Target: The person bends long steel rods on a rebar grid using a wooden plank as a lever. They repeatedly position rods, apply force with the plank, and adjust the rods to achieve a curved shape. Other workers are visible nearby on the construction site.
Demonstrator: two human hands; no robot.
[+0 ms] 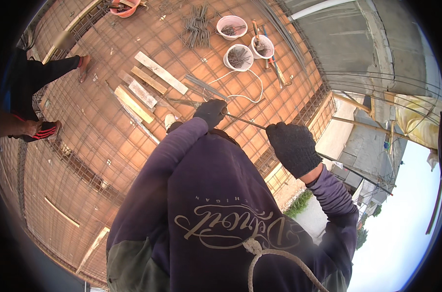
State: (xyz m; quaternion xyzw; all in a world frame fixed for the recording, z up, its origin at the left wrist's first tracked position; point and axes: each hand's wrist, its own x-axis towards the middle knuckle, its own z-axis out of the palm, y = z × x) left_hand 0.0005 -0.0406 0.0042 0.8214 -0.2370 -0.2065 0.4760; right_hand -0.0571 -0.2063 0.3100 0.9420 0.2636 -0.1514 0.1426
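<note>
A thin dark metal rod runs between my two gloved hands in front of my chest. My left hand, in a black knit glove, is closed around the rod's left end. Farther right and nearer to me, my right hand is closed on the other end, its back facing up. A thin brownish length shows just left of my left hand; I cannot tell whether it belongs to the rod. Both fists hide the parts of the rod inside them.
Rebar mesh covers the orange-brown panels. Loose wooden boards lie ahead left. Pinkish-white buckets, hammers, a white rope and bent steel bars sit beyond. Another person's leg is at left; a concrete wall rises at right.
</note>
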